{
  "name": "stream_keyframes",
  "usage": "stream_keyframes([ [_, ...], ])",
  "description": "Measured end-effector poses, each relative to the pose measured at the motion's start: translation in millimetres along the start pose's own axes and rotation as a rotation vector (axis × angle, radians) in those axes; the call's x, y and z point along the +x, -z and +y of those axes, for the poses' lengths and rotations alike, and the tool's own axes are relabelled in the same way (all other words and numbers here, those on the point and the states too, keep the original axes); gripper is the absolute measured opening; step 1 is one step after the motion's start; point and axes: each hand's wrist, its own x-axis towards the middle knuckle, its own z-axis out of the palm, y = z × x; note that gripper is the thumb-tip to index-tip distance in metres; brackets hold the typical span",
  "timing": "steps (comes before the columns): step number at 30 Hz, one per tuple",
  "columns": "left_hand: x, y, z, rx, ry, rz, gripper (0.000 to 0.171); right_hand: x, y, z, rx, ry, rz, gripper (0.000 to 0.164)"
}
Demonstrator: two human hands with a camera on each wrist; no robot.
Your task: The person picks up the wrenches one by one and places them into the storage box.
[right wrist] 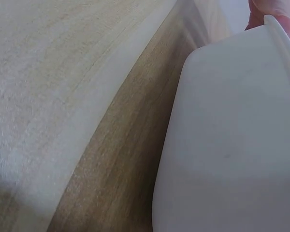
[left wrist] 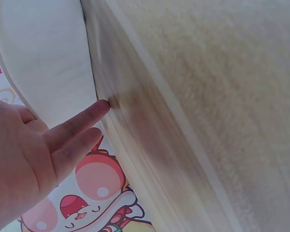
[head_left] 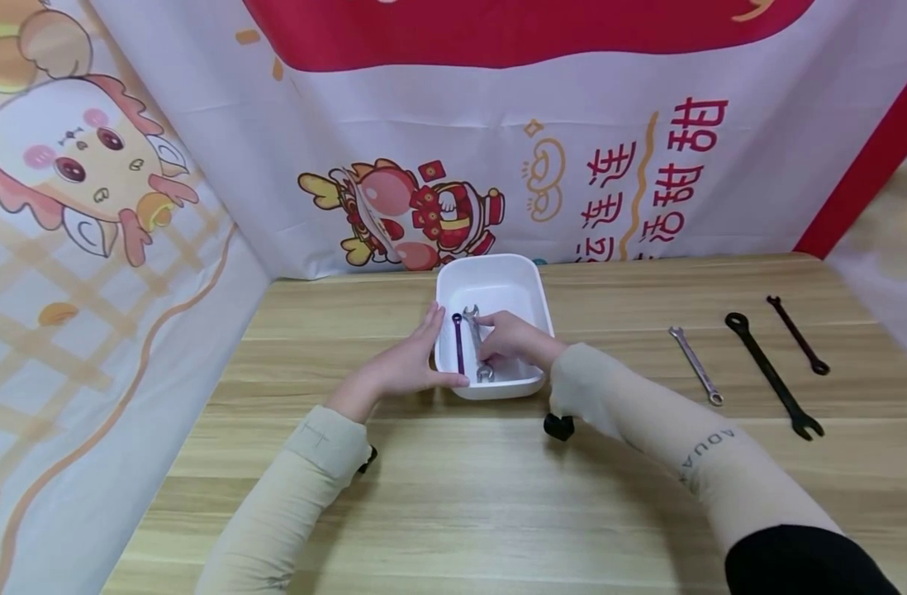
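A white plastic bin [head_left: 509,281] stands on the table near the back cloth. Inside it, along its left side, lies a slim purple wrench [head_left: 459,347]. Just right of that, a silver wrench [head_left: 476,332] is pinched by my right hand [head_left: 515,337], which reaches in over the bin's right front corner. My left hand [head_left: 405,361] rests against the bin's left side, thumb at the front rim. In the left wrist view its fingers [left wrist: 79,123] lie straight along the outer wall. The right wrist view shows mostly the bin's outer wall [right wrist: 227,145].
To the right on the wooden table [head_left: 453,512] lie a small silver wrench [head_left: 695,365], a large black wrench [head_left: 771,376] and a small dark wrench [head_left: 798,335]. Printed cloth [head_left: 572,99] hangs behind the table and along its left side.
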Motion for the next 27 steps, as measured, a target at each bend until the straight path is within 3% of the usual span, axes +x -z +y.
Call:
stream_keyframes([
  [27, -0.6, 0.4, 1.2, -0.017, 0.002, 0.001, 0.121, 8.7, -4.2, -3.2, -0.12, -0.032, 0.004, 0.064],
])
